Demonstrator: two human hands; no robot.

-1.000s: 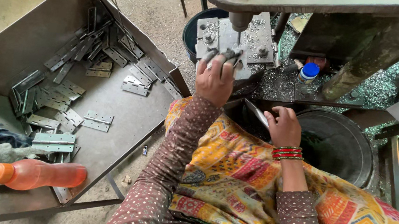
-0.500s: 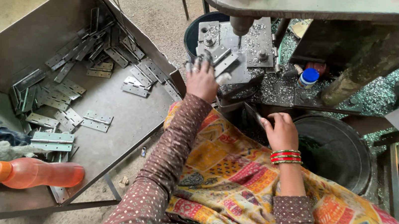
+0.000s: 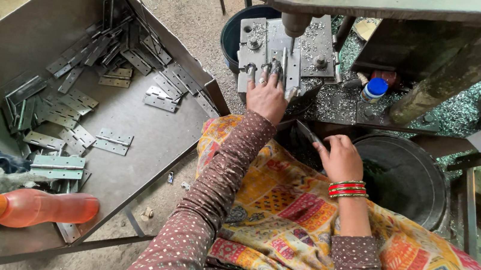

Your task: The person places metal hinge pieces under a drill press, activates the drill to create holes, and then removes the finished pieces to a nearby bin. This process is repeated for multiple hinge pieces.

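Note:
My left hand (image 3: 267, 98) rests on the grey jig plate (image 3: 321, 44) of a drill press. Its fingertips hold a small metal hinge (image 3: 285, 61) under the drill bit (image 3: 292, 37). My right hand (image 3: 341, 158), with red bangles at the wrist, hovers over my lap by the rim of a black pan (image 3: 413, 185). It grips a flat metal piece (image 3: 308, 134) that points up and left. A patterned yellow cloth (image 3: 280, 212) covers my lap.
A large sheet-metal tray (image 3: 137, 141) at the left holds several loose hinges (image 3: 112, 141) and an orange bottle (image 3: 33, 208). Metal shavings lie around the press base, beside a small blue-capped bottle (image 3: 373, 90). A dark bucket (image 3: 234, 29) stands behind the jig.
My left hand has set the hinge down on the jig plate and shifted it under the drill bit. My right hand has stayed near the pan with its metal piece.

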